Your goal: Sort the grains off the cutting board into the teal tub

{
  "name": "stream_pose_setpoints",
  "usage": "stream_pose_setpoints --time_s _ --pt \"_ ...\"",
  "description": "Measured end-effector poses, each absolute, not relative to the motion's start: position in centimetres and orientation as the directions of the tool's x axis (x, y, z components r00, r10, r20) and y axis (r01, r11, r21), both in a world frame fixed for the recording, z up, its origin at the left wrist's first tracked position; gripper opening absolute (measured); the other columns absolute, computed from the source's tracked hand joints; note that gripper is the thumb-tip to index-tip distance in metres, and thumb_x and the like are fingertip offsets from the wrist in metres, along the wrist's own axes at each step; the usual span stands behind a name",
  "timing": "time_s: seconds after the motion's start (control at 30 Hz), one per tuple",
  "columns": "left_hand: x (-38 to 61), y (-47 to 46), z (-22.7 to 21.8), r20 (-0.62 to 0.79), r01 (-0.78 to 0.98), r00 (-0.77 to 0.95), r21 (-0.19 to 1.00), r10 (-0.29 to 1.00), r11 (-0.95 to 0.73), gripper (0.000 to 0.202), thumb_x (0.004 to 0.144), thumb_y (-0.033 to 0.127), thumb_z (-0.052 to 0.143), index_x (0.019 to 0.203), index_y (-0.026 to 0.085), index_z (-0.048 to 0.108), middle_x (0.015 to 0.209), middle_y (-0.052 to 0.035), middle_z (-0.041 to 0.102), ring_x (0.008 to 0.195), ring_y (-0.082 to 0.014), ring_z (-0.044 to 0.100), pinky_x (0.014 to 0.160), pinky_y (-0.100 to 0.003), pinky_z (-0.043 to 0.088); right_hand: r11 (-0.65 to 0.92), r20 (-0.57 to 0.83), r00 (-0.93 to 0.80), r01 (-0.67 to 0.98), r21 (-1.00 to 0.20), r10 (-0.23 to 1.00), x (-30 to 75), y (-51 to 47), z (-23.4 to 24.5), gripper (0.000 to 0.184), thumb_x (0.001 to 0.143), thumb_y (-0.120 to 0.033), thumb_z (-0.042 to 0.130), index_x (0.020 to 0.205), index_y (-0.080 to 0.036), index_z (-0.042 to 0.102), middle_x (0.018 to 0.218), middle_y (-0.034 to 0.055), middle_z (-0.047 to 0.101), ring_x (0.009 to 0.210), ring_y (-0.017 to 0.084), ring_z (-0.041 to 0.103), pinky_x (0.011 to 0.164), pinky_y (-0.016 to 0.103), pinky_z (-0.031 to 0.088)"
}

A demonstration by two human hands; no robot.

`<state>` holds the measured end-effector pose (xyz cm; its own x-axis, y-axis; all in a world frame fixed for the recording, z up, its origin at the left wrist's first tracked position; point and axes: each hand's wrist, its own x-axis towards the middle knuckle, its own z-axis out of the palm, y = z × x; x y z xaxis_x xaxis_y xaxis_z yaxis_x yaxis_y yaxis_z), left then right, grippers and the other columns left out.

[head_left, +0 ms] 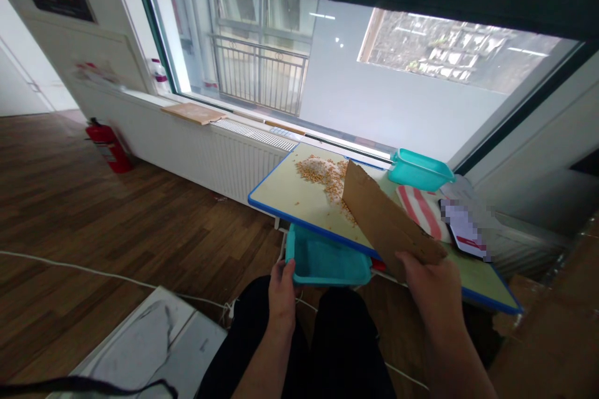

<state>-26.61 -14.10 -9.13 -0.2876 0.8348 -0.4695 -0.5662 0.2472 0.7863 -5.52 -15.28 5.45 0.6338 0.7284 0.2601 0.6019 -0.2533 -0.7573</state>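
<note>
Head cam: left hand [282, 293] clamped on left rim of teal bin [322, 259], lower center, by table [276, 190] edge. Right hand [435, 283], lower right, grips cardboard [384, 218] beside grain pile [322, 174], mid-frame. Hands apart.

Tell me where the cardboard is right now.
In the head view, the cardboard is right of centre over the table, held by the right hand, between the scattered grain on its left and the striped cloth on its right.
</note>
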Motion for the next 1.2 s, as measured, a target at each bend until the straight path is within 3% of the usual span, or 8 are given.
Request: stream_pose_setpoints --time_s 0.2,0.4,0.53,0.73,0.97,1.2 --pt "-26.5 -14.1 -9.3 -0.478 -0.577 -0.297 0.780 0.827 0.244 0.048 0.071 0.053 0.076 0.100 0.017 0.061 0.091 -0.0071 0.066 0.081 -0.0214 0.065 0.062 -0.033 0.057 -0.203 0.286 0.606 0.610 -0.766 0.743 -5.8 -16.7 5.4 0.047 0.061 -0.050 0.063 0.091 -0.017 0.075 0.096 0.0148 0.078 0.103 0.039 0.071 0.086 0.044 0.053" --pt "-26.6 -14.2 -9.0 -0.471 -0.575 -0.287 0.781 0.834 0.243 0.043 0.077 0.051 0.072 0.100 0.017 0.060 0.092 -0.0062 0.065 0.083 -0.0203 0.065 0.062 -0.031 0.057 -0.195 0.285 0.579 0.628 -0.753 0.764 -6.3 -17.7 5.4 0.033 0.064 -0.050 0.064 0.075 -0.020 0.072 0.093 0.0156 0.078 0.104 0.041 0.071 0.089 0.047 0.053" --pt "-26.6 -14.3 -9.0 -0.476 -0.570 -0.297 0.784 0.828 0.246 0.035 0.083 0.047 0.068 0.101 0.018 0.060 0.095 -0.0075 0.065 0.086 -0.0205 0.065 0.063 -0.031 0.057 -0.190 0.317 0.577 0.651 -0.735 0.752 -6.4 -18.1 5.3 0.039 0.064 -0.051 0.064 0.082 -0.019 0.075 0.097 0.0159 0.078 0.106 0.042 0.070 0.092 0.049 0.052" --pt "-26.6 -14.4 -8.9 -0.466 -0.556 -0.302 0.795 0.832 0.243 0.036 0.083 0.048 0.067 0.101 0.018 0.059 0.098 -0.0078 0.064 0.087 -0.0218 0.065 0.066 -0.035 0.059 -0.169 0.365 0.548 0.697 -0.697 0.753 -6.5 -19.1 5.0 0.043 0.068 -0.051 0.063 0.091 -0.018 0.079 0.097 0.0130 0.079 0.102 0.038 0.072 0.084 0.044 0.056" --pt "-26.5 -14.6 -8.3 -0.473 -0.566 -0.289 0.786 0.832 0.250 0.036 0.082 0.049 0.067 0.099 0.019 0.058 0.095 -0.0066 0.065 0.087 -0.0204 0.065 0.065 -0.030 0.056 -0.128 0.393 0.550 0.684 -0.718 0.737 -7.1 -20.2 4.4 0.039 0.069 -0.047 0.066 0.092 -0.019 0.079 0.090 0.0096 0.079 0.090 0.033 0.074 0.073 0.038 0.058" --pt "-26.6 -14.6 -8.0 -0.483 -0.573 -0.280 0.778 0.830 0.259 0.041 0.078 0.051 0.070 0.100 0.019 0.058 0.094 -0.0064 0.066 0.086 -0.0215 0.066 0.067 -0.035 0.058 -0.125 0.388 0.546 0.682 -0.721 0.742 -7.6 -21.0 4.6 0.040 0.069 -0.050 0.067 0.091 -0.018 0.079 0.091 0.0105 0.079 0.089 0.033 0.074 0.072 0.039 0.058"
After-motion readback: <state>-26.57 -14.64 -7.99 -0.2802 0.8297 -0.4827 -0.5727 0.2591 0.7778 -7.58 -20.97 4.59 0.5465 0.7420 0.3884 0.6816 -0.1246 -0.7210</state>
